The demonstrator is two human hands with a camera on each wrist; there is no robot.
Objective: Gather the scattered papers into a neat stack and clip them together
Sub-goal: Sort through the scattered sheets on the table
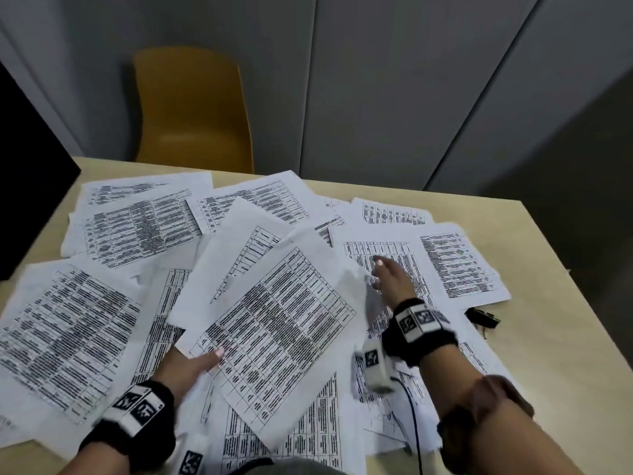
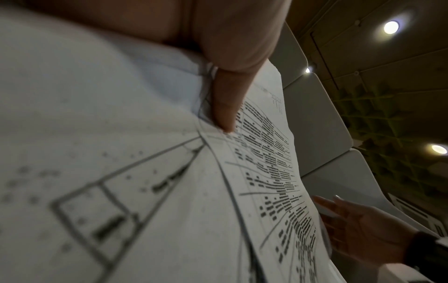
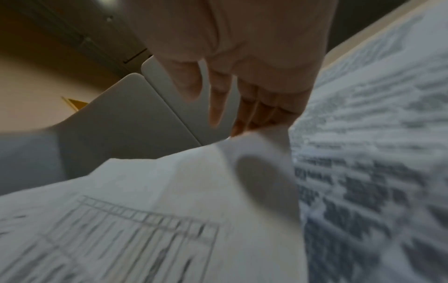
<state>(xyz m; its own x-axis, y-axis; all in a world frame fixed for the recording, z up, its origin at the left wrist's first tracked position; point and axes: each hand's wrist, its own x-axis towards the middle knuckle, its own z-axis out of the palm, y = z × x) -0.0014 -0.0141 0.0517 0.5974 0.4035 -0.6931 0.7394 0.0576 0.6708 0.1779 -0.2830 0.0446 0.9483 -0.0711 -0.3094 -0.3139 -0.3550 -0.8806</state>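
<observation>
Several printed sheets with tables of text lie scattered and overlapping on a beige table. My left hand pinches the near corner of a middle sheet, thumb on top, and that sheet is raised and tilted. In the left wrist view the thumb presses on the held sheet. My right hand reaches over the sheets on the right with straight fingers, their tips at a curled paper edge. A black binder clip lies right of that hand.
A yellow chair stands behind the table's far edge, before grey wall panels. A dark screen stands at the far left. Bare table shows along the right side and the far left corner. A thin black cable runs from my right wrist.
</observation>
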